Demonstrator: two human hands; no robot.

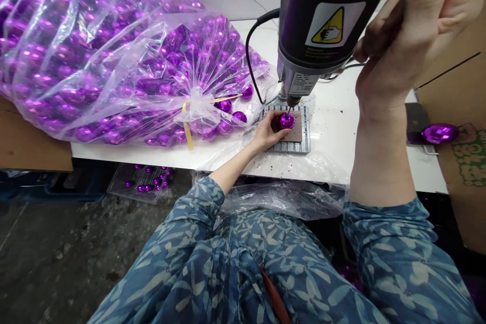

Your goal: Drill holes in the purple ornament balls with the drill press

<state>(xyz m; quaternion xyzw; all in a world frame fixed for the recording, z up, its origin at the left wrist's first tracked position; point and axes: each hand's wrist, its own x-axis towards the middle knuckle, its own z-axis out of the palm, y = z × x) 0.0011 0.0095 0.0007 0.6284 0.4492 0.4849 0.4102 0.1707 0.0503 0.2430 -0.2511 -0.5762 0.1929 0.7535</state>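
My left hand (pixel 270 130) pinches a shiny purple faceted ball (pixel 287 121) between thumb and fingers. The ball rests on a brown board (pixel 294 134) over the slotted metal base (pixel 305 144) of a drill press (pixel 336 15). Directly above it is the thin drill bit (pixel 289 109); whether the tip is in the ball or just touching it, I cannot tell. Raised at the upper right, my right hand (pixel 425 30) is closed in a fist beside the drill press's black housing. Whatever the fist grips is hidden by the fingers.
A big clear plastic bag (pixel 114 55) full of purple balls, tied with yellow ribbon (pixel 187 129), covers the table's left. A purple ornament (pixel 440 133) lies at the right by a cardboard box (pixel 469 162). Below, a clear tray (pixel 131 195) holds several balls. A black cable (pixel 248 45) loops left of the drill.
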